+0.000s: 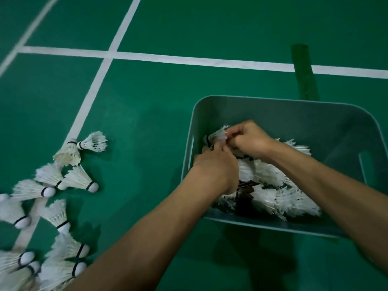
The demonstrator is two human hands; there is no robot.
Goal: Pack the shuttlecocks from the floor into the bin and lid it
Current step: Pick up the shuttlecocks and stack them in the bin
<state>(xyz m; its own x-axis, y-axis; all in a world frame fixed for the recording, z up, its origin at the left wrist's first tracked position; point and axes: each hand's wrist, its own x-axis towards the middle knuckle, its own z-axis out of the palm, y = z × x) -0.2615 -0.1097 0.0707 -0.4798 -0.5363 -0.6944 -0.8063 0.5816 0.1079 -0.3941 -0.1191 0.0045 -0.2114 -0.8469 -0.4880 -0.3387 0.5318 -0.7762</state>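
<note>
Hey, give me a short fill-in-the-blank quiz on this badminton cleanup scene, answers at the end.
The bin has no ____ on it.
The unpacked pile lies on the floor to the bin's ____.
The left hand and right hand grip the same ____.
Answers: lid, left, shuttlecock.

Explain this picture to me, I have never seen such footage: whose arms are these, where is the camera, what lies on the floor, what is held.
No machine here: a person wears one wide-angle camera on the head, looking down at their own bare arms. The left hand and right hand meet inside a grey-green plastic bin that stands on a green court floor marked with white lines. Both pinch one white feather shuttlecock by the bin's left wall, over a pile of shuttlecocks already packed. More loose shuttlecocks lie on the floor to the left, still to be packed. No lid is in view.
</note>
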